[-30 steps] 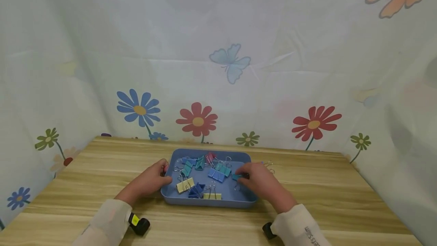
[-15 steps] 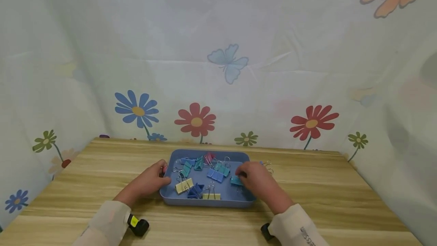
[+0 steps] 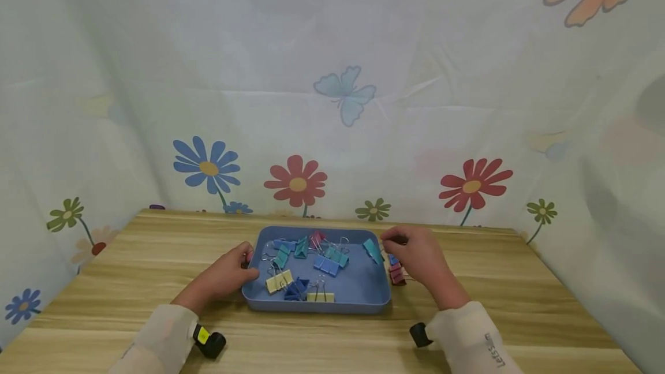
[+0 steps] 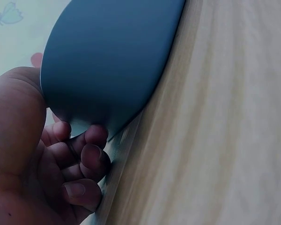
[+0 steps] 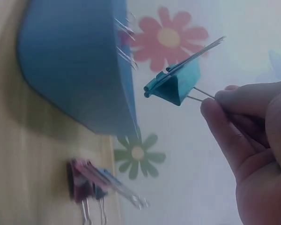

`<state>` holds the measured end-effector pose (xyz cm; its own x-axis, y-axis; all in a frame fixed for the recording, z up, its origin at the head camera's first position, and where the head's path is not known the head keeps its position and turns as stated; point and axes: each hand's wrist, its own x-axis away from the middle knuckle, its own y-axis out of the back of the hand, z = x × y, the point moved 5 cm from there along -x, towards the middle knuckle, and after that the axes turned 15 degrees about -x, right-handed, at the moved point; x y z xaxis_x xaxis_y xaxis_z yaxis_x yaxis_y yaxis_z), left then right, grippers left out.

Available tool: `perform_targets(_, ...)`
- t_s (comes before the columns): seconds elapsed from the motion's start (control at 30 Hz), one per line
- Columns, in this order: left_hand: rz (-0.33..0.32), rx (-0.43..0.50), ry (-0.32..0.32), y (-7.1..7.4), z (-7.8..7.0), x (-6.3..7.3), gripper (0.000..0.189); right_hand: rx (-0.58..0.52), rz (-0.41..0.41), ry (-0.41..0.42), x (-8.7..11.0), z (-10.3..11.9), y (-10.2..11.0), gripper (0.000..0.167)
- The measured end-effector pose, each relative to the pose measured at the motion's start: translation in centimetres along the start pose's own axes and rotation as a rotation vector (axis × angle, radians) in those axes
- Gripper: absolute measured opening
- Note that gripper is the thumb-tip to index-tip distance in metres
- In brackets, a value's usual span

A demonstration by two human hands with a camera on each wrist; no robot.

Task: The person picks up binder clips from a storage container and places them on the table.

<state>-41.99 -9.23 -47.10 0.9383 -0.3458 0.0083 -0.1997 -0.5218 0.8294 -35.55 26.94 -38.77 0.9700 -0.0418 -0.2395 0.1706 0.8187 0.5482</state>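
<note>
My right hand [image 3: 418, 250] pinches a teal binder clip [image 5: 180, 82] by one wire handle, between thumb and fingertips. In the head view this clip overlaps the right side of a blue tray [image 3: 358, 287], and the right wrist view shows it raised above the rim. At the tray's other end, my left hand [image 3: 231, 270] grips the left wall, its thumb over the rim and its fingers curled outside, as the left wrist view shows. Several binder clips lie in the tray, among them a blue one [image 3: 326, 266] and a yellow one [image 3: 279, 281].
Just right of the tray, a pink binder clip [image 3: 397, 274] and a blue binder clip [image 3: 393, 259] lie on the wooden table [image 3: 499, 299], under the right hand. A flowered curtain [image 3: 332, 33] hangs behind the table's far edge.
The right hand has lifted the teal clip from the tray's right part and moved up and to the right. The clips beside the tray show more. The left hand stays on the tray.
</note>
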Motion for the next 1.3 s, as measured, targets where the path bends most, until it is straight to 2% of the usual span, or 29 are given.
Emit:
perform_targets(0.2, 0.0, 0.003, 0.002, 0.0, -0.2, 0.0, 0.023, -0.236, -0.068, -0.069, -0.5, -2.7, 3.3, 0.026)
perform_targets(0.33, -0.004, 0.001, -0.003, 0.0, -0.2, 0.1, 0.023, -0.365, -0.096, -0.137, -0.7, -5.3, 5.0, 0.034)
perform_targets(0.57, 0.002, 0.0, -0.017, -0.3, -0.3, 0.1, 0.023, -0.609, -0.134, -0.205, -0.5, -9.3, 6.4, 0.026)
perform_targets(0.67, 0.003, -0.01, -0.023, -0.2, -0.3, 0.2, 0.022, -0.669, -0.125, -0.244, -0.3, -10.4, 6.8, 0.029)
perform_targets(0.8, -0.002, -0.005, -0.031, 0.3, -0.4, 0.3, 0.022, -0.699, -0.125, -0.304, -0.1, -11.5, 7.0, 0.037)
perform_targets(1.03, 0.009, -0.004, -0.022, 0.7, -0.4, 0.7, 0.023, -0.713, -0.141, -0.423, 0.3, -13.3, 6.3, 0.038)
perform_targets(1.13, 0.017, 0.001, -0.021, 0.6, -0.4, 0.6, 0.024, -0.656, -0.145, -0.435, 0.4, -13.8, 6.3, 0.039)
perform_targets(1.3, 0.02, 0.002, -0.018, 0.4, -0.4, 0.3, 0.024, -0.48, -0.151, -0.429, 0.4, -14.0, 6.4, 0.033)
